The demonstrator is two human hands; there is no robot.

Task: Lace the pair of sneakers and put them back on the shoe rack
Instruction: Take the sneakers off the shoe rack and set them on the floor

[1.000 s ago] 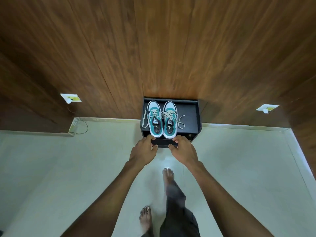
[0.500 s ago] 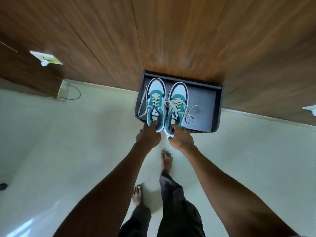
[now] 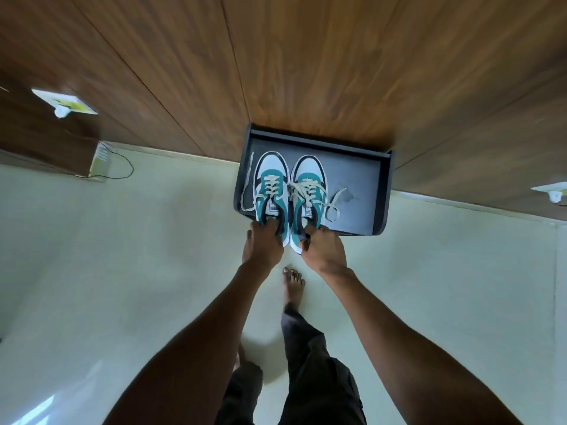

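Here the left hand (image 3: 263, 240) and right hand (image 3: 323, 250) each hold a sneaker heel, fingers curled in; the sneakers (image 3: 290, 194) sit on the shoe rack (image 3: 385, 191), laces seemingly loose. Lift them out next.

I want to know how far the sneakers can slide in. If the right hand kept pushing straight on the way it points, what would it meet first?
The right hand grips the heel of the right teal-and-white sneaker. Beyond that toe lies bare shelf, then the black shoe rack's back edge at the brown wooden wall; depth is unclear.
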